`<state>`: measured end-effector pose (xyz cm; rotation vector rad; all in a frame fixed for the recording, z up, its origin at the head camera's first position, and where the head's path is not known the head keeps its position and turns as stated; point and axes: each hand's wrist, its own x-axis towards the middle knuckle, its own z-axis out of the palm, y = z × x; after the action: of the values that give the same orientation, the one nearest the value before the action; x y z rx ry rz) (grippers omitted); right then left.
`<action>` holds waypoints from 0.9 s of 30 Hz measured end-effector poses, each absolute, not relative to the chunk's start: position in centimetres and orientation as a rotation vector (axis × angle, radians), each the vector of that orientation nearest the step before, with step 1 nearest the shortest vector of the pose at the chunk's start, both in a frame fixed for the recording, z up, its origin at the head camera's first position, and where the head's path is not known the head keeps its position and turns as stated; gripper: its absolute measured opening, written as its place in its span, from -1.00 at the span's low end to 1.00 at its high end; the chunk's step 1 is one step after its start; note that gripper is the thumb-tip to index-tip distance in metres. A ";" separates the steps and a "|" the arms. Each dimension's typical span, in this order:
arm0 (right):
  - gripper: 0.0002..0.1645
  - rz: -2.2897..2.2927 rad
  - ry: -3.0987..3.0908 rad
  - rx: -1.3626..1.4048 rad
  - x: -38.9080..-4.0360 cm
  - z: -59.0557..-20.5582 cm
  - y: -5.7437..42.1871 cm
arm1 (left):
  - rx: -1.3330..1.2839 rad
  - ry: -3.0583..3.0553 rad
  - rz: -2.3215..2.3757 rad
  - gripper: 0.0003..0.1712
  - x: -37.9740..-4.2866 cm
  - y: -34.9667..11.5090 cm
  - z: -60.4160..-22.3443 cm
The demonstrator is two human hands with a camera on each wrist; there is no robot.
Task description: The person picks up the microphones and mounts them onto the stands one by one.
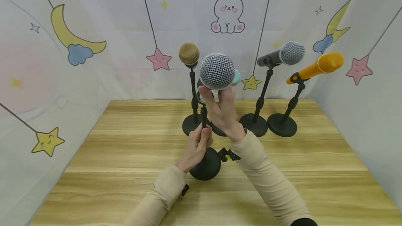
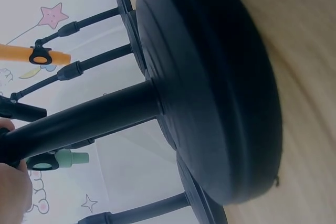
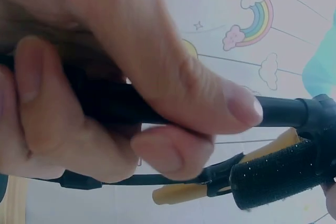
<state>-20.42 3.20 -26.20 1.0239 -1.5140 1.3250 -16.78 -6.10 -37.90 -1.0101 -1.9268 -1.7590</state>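
Note:
My left hand grips the pole of a black desktop microphone stand, thumb and fingers wrapped round it above the round base. In the left wrist view this base fills the middle, close over the wood, and the fingers show at the left edge. My right hand holds a microphone with a silver mesh head, thumb and fingers just below the mesh. Its handle is mostly hidden in the head view. In the right wrist view a dark handle lies beside the stand's clip.
Behind stand several microphones on black stands: a gold one, a mint one, a grey one with silver mesh and an orange one. The wooden tabletop meets a cartoon-printed cloth backdrop.

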 end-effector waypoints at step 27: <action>-0.45 1.210 -1.509 0.888 -22.0 -28.1 1.8 | -1.008 -1.877 -1.762 -0.63 -16.9 -5.8 -38.0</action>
<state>-22.02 1.81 -28.07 0.8881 -1.5092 1.2105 -16.95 -5.78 -37.99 -1.0082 -1.8772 -1.7623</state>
